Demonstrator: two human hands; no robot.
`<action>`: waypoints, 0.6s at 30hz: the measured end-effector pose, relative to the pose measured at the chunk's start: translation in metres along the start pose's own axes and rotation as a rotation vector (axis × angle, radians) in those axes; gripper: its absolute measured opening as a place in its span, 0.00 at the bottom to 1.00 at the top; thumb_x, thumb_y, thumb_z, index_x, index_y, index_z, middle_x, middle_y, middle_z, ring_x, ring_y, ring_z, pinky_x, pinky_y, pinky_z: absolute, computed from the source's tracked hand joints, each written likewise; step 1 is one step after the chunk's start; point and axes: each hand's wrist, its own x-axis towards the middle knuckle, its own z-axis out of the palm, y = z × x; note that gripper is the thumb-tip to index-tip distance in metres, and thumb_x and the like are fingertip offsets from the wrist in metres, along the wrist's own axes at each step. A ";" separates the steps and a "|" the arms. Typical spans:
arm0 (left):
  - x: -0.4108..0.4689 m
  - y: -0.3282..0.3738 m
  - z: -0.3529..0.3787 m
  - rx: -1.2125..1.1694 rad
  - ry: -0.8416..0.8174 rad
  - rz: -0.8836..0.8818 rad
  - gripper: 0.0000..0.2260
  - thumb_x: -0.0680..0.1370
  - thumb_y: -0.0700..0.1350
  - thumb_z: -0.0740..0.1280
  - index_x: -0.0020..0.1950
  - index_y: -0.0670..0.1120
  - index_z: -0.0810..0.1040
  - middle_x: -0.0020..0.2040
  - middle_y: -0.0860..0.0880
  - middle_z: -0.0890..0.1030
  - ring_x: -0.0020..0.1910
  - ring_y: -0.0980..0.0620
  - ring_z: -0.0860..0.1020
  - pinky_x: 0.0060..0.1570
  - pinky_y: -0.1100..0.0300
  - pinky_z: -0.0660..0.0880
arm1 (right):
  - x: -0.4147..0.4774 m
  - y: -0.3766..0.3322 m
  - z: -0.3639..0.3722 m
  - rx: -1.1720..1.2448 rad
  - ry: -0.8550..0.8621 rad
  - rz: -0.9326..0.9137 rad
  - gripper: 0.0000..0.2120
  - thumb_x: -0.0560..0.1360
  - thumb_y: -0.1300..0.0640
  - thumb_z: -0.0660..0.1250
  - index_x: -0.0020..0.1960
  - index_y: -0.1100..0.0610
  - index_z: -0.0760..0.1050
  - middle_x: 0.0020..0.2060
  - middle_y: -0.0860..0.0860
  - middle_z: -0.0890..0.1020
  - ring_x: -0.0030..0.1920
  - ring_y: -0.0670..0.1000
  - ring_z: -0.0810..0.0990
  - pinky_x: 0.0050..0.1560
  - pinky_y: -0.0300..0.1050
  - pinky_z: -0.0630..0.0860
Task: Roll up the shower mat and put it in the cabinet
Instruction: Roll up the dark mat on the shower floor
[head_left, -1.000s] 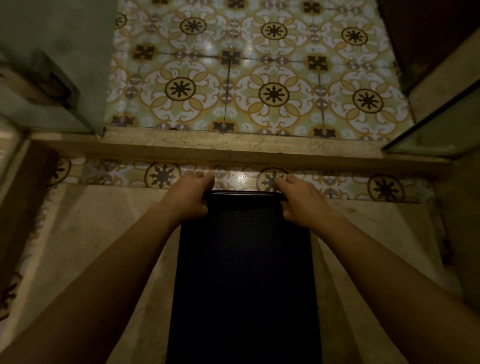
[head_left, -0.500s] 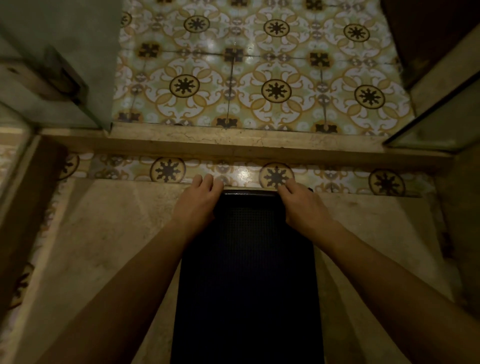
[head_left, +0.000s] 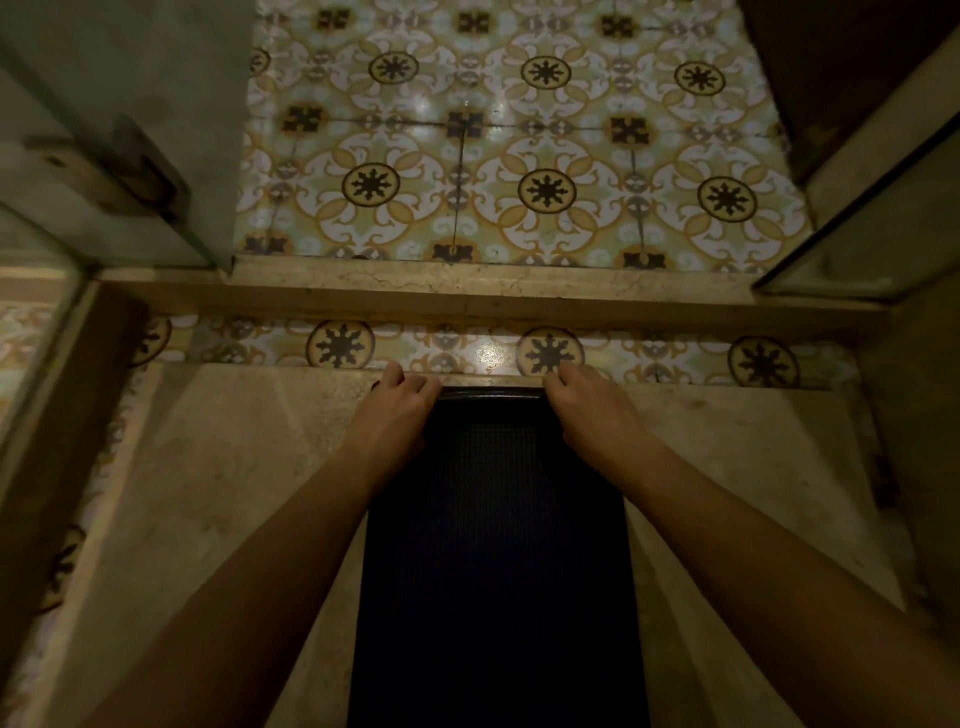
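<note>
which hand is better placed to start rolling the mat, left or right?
Neither clearly, probably both. The left hand and right hand sit at opposite corners of the mat's far edge, about level, fingers curled over it. The mat lies flat.

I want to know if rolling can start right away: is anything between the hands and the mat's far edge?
Nothing visible. The left hand and right hand already rest on the far corners of the dark shower mat, which lies flat.
</note>
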 end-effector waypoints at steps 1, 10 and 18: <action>0.001 0.002 -0.002 -0.011 0.005 -0.014 0.14 0.73 0.37 0.68 0.58 0.42 0.75 0.54 0.42 0.81 0.54 0.41 0.71 0.47 0.50 0.73 | 0.001 0.000 0.000 -0.005 -0.008 -0.004 0.15 0.70 0.70 0.66 0.56 0.65 0.72 0.52 0.61 0.75 0.51 0.62 0.76 0.42 0.55 0.74; 0.004 0.005 -0.008 -0.040 -0.016 -0.052 0.13 0.72 0.38 0.68 0.56 0.42 0.75 0.51 0.42 0.81 0.55 0.41 0.72 0.46 0.50 0.74 | -0.005 -0.003 0.000 0.004 -0.002 0.021 0.19 0.70 0.70 0.66 0.60 0.63 0.70 0.55 0.61 0.75 0.53 0.61 0.76 0.42 0.51 0.71; -0.004 0.012 -0.003 -0.114 0.037 -0.072 0.14 0.71 0.34 0.67 0.57 0.40 0.75 0.53 0.41 0.79 0.54 0.41 0.76 0.45 0.48 0.76 | -0.006 -0.006 -0.001 0.041 -0.045 0.039 0.15 0.70 0.70 0.65 0.56 0.62 0.71 0.54 0.60 0.74 0.50 0.62 0.77 0.40 0.53 0.74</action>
